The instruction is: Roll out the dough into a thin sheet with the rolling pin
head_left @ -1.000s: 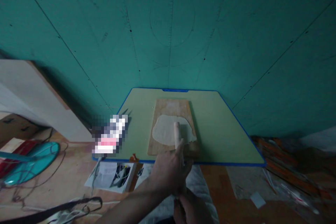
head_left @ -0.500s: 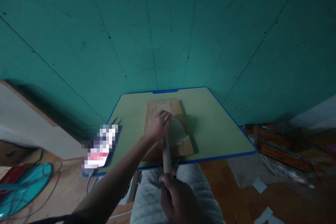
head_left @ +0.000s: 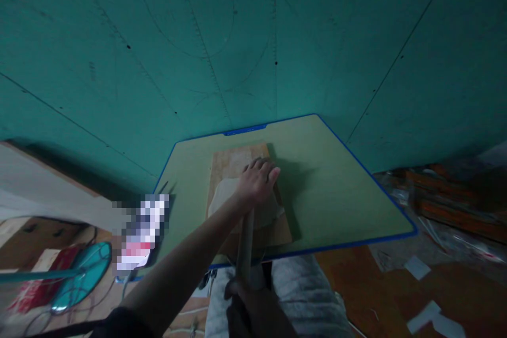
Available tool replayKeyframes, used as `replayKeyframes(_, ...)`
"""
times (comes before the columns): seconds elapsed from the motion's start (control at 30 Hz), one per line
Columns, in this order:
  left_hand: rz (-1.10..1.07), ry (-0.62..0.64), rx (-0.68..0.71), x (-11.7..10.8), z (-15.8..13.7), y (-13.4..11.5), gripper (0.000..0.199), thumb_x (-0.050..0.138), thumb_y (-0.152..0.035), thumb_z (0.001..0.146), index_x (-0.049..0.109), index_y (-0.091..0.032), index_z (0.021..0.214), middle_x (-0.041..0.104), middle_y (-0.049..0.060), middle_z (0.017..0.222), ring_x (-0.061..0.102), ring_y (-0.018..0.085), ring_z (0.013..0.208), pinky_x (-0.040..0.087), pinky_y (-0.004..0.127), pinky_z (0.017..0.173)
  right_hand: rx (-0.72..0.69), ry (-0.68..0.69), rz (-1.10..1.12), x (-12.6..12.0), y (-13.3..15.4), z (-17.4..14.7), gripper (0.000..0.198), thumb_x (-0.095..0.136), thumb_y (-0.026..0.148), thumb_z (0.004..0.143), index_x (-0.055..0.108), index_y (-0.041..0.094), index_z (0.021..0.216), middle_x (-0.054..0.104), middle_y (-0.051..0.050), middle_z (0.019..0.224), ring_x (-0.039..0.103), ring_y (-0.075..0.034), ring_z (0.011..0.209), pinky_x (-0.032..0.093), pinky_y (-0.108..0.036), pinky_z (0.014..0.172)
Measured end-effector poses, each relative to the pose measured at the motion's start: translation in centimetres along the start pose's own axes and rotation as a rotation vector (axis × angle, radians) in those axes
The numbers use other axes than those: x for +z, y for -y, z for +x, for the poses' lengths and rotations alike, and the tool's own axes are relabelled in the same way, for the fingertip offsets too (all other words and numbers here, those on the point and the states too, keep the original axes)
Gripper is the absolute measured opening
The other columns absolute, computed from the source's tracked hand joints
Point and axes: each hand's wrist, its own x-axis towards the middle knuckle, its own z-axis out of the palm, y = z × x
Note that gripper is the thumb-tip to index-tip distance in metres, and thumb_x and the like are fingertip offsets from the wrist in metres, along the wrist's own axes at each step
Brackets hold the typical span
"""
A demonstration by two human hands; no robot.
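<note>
A pale rolling pin (head_left: 245, 245) points away from me over a thin, flattened sheet of dough (head_left: 222, 198). The dough lies on a wooden board (head_left: 281, 231), reaching over much of its width. My left hand (head_left: 257, 182) is over the far part of the pin, fingers bent over it and thumb out to the right; the hand hides the pin's far end. Near my lap, my right hand (head_left: 253, 301) is closed around the near end, dark and partly cut off by the bottom of the view.
Under the board is a pale tabletop (head_left: 336, 195) with a blue rim, against a green wall (head_left: 309, 37). A blurred-out phone-like device (head_left: 142, 232) with a cable stands at the left edge. Planks (head_left: 459, 222) and paper scraps (head_left: 423, 317) lie on the floor at right.
My left hand has shifted right, and its fingers look more spread. The pin's near end and my right hand have swung slightly left. More dough shows on the left; the view has tilted.
</note>
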Motion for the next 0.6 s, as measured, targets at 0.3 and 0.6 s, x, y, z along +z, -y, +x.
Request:
replayKeyframes(0.3, 0.151, -0.055, -0.176, 0.8, 0.6, -2.8, 0.049, 0.031, -0.049, 0.101, 0.059, -0.012, 0.119, 0.055, 0.019, 0.135, 0.038, 0.034, 0.138, 0.031, 0.056, 0.109, -0.038, -0.12, 0.015, 1.0, -0.9, -1.5, 0.027, 0.053, 0.047, 0.089, 0.061, 0.025, 0.103, 0.056, 0.003, 0.065, 0.047, -0.011, 0.055, 0.036, -0.02, 0.052)
replayKeyframes(0.6, -0.117, -0.088, 0.012, 2.2, 1.3, -7.6, 0.04, 0.035, -0.04, 0.101, 0.062, -0.016, 0.118, 0.062, 0.013, 0.128, 0.047, 0.028, 0.132, 0.034, 0.05, 0.112, -0.022, -0.33, -0.181, 0.7, -2.2, -2.2, 0.027, 0.044, 0.042, 0.095, 0.064, 0.023, 0.099, 0.067, -0.004, 0.075, 0.061, -0.016, 0.064, 0.044, -0.023, 0.059)
